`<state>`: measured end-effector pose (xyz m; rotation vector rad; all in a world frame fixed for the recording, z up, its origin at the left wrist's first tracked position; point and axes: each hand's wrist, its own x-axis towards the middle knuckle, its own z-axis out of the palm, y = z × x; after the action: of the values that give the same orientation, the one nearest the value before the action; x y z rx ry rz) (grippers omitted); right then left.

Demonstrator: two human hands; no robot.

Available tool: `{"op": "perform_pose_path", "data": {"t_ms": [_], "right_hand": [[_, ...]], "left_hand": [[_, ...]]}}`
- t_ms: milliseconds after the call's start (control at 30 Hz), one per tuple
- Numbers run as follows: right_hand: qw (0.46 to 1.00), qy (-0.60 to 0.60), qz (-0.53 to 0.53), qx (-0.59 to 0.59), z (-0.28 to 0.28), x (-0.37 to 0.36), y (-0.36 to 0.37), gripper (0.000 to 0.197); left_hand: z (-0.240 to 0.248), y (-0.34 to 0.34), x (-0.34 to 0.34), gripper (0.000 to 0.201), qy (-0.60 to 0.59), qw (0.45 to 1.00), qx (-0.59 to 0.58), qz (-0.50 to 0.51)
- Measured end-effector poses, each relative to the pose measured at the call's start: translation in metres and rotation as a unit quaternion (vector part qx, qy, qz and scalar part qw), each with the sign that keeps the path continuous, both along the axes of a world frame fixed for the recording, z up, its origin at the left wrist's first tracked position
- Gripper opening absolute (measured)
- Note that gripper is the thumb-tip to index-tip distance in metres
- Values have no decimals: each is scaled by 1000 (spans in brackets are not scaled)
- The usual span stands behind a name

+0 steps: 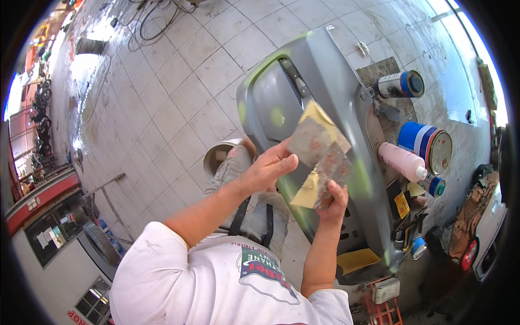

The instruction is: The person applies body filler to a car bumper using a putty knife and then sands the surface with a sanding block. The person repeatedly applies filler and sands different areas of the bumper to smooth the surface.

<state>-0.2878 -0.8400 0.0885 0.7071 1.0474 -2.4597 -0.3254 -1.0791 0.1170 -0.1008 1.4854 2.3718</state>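
Between my two hands is a worn yellow sheet of sandpaper, smeared grey and reddish over much of its face, with bent, uneven edges. My left hand grips its left edge, with the fingertips partly hidden behind it. At the lower right, my right hand pinches the sheet, thumb on top. Beneath the sheet and both hands stands a grey car bumper with pale green patches. Another yellow sheet lies at the bumper's near end.
Right of the bumper are a blue-and-white can, a larger blue can, a pink bottle and small blue cans. A white bucket stands by my leg. Cables lie on the far tiled floor.
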Motion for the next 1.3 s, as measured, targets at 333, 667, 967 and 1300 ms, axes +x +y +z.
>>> {"op": "perform_pose_path", "data": {"t_ms": [333,667,967,1300], "right_hand": [[991,43,-115,51,-9,-43,59,60],[994,70,-64,58,-45,-122,-76,68],[968,-169,138,121,-69,-169,-185,51],[989,-126,-80,18,-90,-210,-229,53]], "left_hand": [[-210,-86,-223,88,179,803,-568,-30],[-269,-170,-167,82,48,821,-555,-123],[-144,-186,-159,64,-204,967,128,80],[-116,-212,-194,41,187,972,-109,88]]}}
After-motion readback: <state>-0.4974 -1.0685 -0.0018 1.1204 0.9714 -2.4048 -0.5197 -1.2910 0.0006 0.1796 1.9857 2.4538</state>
